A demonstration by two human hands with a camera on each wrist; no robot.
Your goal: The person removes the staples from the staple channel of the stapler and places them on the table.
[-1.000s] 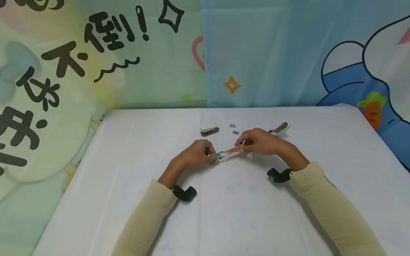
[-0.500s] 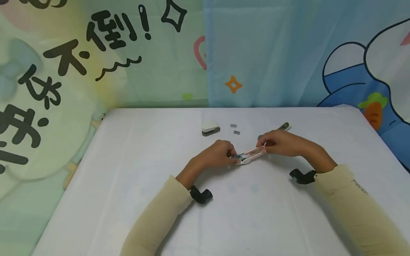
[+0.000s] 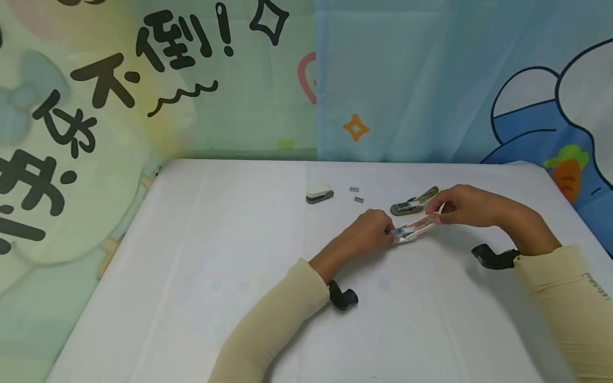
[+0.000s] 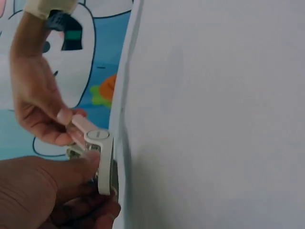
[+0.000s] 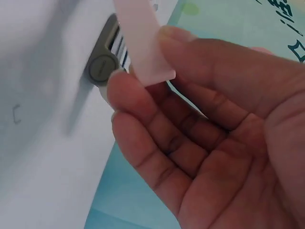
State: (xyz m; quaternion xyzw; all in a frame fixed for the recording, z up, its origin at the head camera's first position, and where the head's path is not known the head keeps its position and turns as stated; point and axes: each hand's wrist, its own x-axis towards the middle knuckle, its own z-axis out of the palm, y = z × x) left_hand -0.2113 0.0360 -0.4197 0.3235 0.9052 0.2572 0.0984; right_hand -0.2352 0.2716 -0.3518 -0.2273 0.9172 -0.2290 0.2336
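Both hands hold a pink-and-white stapler above the table, its arm swung wide open. At the white base end, my left hand pinches it between thumb and fingers. My right hand pinches the pink arm at the other end, as the right wrist view shows. In the left wrist view the stapler's round white hinge lies between the two hands. Just behind, a green-and-white stapler lies opened out on the table, close to my right fingers.
A small white-and-grey stapler stands closed farther left. Beside it lie two short grey staple strips. The white-covered table ends at a printed cloth backdrop.
Both hands have moved right with the pink-and-white stapler between them, keeping their pinches. More of the green-and-white stapler is now uncovered behind the hands.
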